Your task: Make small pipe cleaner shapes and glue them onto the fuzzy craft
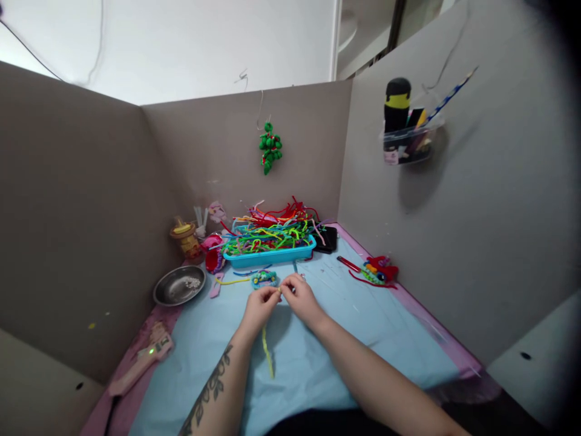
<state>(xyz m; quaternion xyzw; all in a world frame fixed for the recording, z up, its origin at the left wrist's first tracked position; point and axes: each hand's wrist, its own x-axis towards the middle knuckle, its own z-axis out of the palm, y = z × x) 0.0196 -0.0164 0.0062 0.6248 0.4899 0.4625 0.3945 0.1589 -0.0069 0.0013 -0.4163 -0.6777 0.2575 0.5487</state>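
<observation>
Both hands meet over the middle of the blue-covered table, fingertips close together. My left hand [263, 303] is closed in a pinch on a yellow pipe cleaner [267, 353], whose free end hangs down below it. My right hand [299, 297] pinches at the same spot, where a small yellowish bit shows between the fingertips. Just beyond the hands lies a blue-green fuzzy piece with yellow dots [264, 279]. Another yellow strand [232, 281] stretches left from that piece.
A blue tray [267, 259] heaped with coloured pipe cleaners stands behind the hands. At left are a metal bowl [179, 286] and a pink glue gun [140, 369]. A red-handled tool [348, 264] and a colourful fuzzy piece [376, 270] lie at right. Grey panels surround the table.
</observation>
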